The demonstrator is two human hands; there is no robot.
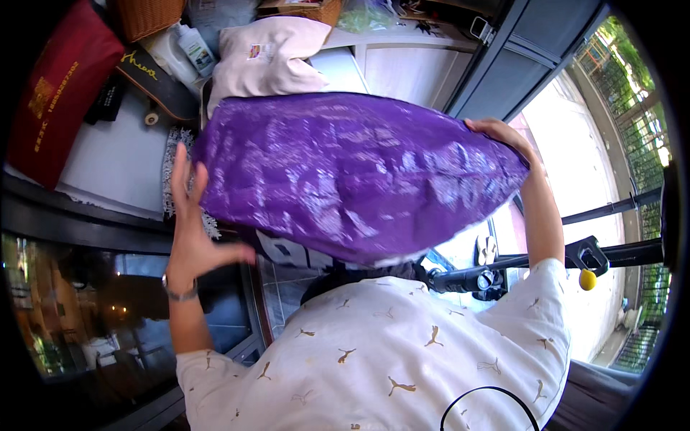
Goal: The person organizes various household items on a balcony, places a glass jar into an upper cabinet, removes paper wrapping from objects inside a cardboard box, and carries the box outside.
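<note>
A large, stuffed purple plastic bag [352, 172] is held up in front of me, lying across the middle of the view. My left hand [188, 230] presses flat against its left end, fingers stretched upward and thumb tucked under the bag. There is a watch on that wrist. My right hand [505, 136] grips the bag's right end from above, with the arm raised. Below the bag I see my white shirt [388, 352] with small animal prints. The underside of the bag is hidden.
Behind the bag lie a pale pink pillow-like bundle [269, 61], a white bottle [195, 49], a black skateboard [154, 82], a red bag [61, 93] and a wicker basket [147, 16]. A black handlebar [467, 278] with a yellow ball [587, 280] is at right. Dark glass [86, 316] lies lower left.
</note>
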